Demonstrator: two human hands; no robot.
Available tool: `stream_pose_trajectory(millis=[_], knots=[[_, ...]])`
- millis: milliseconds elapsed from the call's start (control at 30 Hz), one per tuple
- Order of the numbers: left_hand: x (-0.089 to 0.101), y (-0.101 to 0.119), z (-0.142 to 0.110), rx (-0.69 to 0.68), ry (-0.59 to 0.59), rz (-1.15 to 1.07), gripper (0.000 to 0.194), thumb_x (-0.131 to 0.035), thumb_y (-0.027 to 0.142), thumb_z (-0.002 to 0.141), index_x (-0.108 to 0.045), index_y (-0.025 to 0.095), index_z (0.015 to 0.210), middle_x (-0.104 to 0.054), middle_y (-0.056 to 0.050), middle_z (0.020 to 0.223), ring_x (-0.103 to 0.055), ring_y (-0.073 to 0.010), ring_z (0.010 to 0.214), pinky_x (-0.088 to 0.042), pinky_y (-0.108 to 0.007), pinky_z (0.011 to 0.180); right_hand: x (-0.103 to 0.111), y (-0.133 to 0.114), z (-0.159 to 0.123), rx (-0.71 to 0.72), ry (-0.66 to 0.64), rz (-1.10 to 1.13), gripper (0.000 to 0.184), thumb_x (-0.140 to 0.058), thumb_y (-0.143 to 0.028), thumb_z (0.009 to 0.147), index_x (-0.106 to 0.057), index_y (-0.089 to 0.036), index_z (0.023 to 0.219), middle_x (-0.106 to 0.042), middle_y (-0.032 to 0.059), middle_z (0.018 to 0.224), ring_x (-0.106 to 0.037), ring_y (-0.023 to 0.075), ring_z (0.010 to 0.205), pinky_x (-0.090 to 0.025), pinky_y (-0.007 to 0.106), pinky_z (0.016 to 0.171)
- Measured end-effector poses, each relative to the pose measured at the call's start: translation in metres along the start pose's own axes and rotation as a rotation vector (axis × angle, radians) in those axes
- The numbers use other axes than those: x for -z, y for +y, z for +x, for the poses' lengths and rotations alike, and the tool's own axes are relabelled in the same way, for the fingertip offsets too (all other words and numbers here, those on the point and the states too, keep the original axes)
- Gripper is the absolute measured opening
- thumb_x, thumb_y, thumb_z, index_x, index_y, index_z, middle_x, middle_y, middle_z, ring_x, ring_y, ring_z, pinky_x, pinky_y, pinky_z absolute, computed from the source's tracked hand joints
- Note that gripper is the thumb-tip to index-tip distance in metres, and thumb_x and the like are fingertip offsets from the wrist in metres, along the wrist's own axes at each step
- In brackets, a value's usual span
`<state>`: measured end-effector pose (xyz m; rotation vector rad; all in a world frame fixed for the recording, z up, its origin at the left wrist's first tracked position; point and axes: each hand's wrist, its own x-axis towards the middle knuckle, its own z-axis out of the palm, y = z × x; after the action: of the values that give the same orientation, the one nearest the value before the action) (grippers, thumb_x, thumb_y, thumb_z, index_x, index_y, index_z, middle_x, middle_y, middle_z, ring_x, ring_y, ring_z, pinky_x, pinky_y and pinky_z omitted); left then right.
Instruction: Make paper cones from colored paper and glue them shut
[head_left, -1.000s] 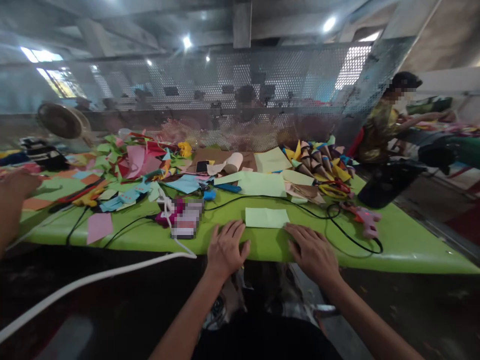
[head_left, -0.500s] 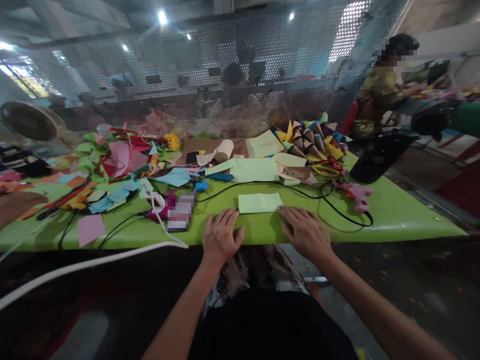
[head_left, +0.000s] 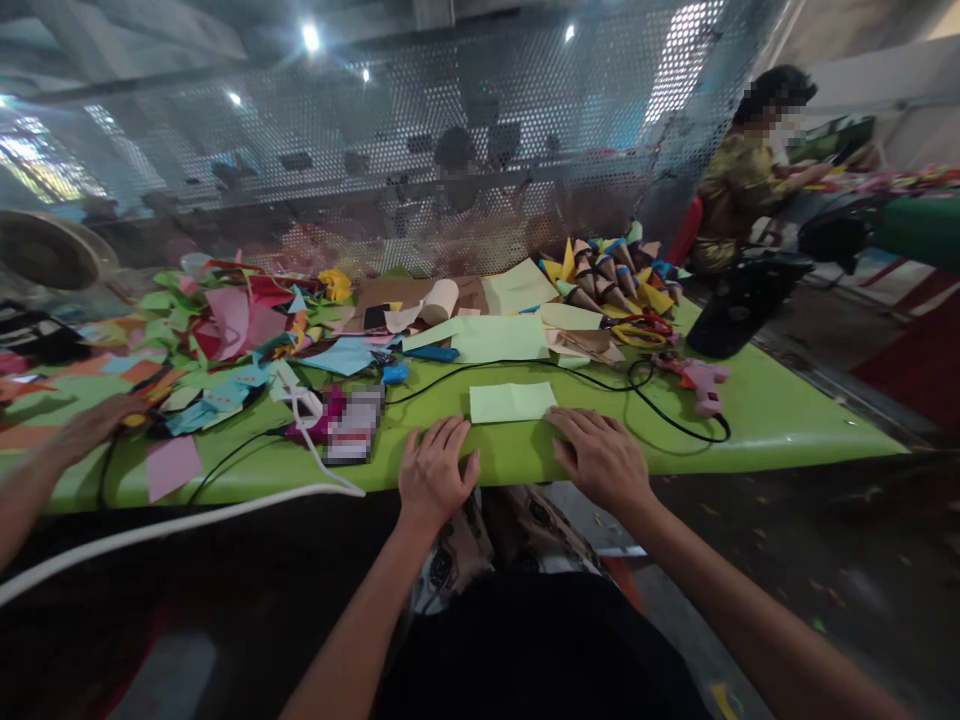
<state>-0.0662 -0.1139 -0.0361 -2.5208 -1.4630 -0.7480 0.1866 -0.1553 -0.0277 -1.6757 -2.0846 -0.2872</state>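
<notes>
A pale green rectangle of paper (head_left: 513,402) lies on the green table top (head_left: 795,420), with a faint crease across it. My left hand (head_left: 436,468) rests flat near the table's front edge, its fingertips just off the paper's lower left corner. On the other side, my right hand (head_left: 602,456) lies palm down, fingers stretched out, the fingertips at the paper's lower right corner. Neither hand grips anything. Behind the small paper are larger pale green sheets (head_left: 499,338) and a black cord (head_left: 517,361).
A pink glue gun (head_left: 705,385) lies to the right, near yellow-handled scissors (head_left: 637,330) and a pile of paper cones (head_left: 611,275). Coloured paper scraps (head_left: 240,320) and a phone (head_left: 354,425) are leftward. Another person's hand (head_left: 101,425) reaches in from the left.
My hands and the paper keep their places while the view shifts slightly. The other person's hand at the left has come further in and now reaches a yellow-handled tool.
</notes>
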Motion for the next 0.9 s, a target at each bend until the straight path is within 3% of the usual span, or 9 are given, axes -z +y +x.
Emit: stream_pose_trajectory(millis=[900], knots=[[0.0058,0.0016,-0.0004,0.033,-0.015,-0.056,0.041,-0.048,0.033,0.094,-0.054,0.022,0.133,-0.06,-0.008,0.137,-0.052,-0.0267,0.129,-0.029,-0.047,0.111,0.0015,0.0005,0.0003,0.018,0.016,0.001,0.037,-0.051,-0.022,0.092,-0.059,-0.021,0.128,-0.066,0.006,0.13,-0.06,0.0259,0.116,-0.042,0.042,0.097]])
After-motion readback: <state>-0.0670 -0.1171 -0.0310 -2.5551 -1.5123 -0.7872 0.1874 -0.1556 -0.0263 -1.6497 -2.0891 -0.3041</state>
